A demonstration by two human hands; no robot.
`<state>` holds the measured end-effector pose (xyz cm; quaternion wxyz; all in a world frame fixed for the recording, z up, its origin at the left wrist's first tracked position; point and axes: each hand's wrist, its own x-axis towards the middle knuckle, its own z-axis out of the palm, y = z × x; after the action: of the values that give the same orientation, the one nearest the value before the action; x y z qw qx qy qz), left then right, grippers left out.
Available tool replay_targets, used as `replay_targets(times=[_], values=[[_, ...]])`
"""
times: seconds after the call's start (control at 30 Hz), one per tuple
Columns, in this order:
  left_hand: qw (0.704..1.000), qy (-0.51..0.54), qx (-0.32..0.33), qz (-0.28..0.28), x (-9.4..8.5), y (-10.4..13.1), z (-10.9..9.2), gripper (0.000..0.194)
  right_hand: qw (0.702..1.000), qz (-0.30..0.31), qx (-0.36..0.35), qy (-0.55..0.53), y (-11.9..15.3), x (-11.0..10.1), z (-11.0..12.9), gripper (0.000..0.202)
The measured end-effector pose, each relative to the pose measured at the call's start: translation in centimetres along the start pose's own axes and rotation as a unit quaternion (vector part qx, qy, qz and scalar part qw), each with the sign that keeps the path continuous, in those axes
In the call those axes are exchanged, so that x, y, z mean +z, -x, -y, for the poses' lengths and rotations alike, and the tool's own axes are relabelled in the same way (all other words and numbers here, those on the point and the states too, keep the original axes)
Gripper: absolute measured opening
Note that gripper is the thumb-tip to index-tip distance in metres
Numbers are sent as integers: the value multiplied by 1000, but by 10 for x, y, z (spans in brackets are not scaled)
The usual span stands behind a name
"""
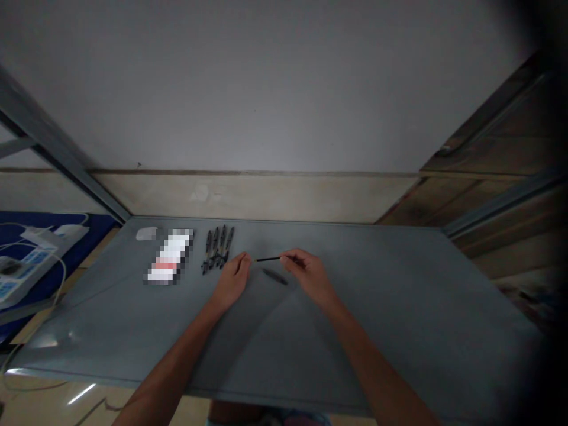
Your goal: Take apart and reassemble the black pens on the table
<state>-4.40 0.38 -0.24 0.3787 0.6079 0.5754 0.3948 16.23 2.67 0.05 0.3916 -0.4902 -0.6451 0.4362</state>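
Note:
A thin black pen refill [268, 258] with a yellowish tip points left from the pinched fingers of my right hand [307, 271]. Its tip is close to my left hand [235, 275], whose fingertips are pressed together; whatever they hold, if anything, is too small or hidden to name. Below the refill, a dark pen barrel [275, 276] lies slanted on the grey table [284, 337], between my hands. Just left of my left hand, several dark pens [216, 239] lie side by side, with small dark parts [212, 262] at their near ends.
A phone with a blurred screen [170, 257] lies on the table's left side. Behind it rests a small whitish object [147, 234]. A power strip [33, 260] with white cables sits on a blue surface to the left. A pale wall [266, 89] stands behind the table.

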Motion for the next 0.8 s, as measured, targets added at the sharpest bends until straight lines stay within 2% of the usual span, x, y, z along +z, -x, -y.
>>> replay_targets(times=[0.17,0.37,0.47,0.63,0.8], values=[[1000,-3,0,3,1,1,-1,36,1000,4,19,15,2,1,2,45],[1000,27,-9,0,3,-1,5,38,1000,-5,-8,-8,-1,2,-2,29],[999,31,-23,-7,3,-2,8,40,1000,-14,-10,-6,0,2,0,29],[1000,20,-4,4,5,1,8,39,1000,-22,20,2,3,0,5,43],[1000,19,-11,13,6,2,5,38,999,-31,13,-12,1,1,2,29]])
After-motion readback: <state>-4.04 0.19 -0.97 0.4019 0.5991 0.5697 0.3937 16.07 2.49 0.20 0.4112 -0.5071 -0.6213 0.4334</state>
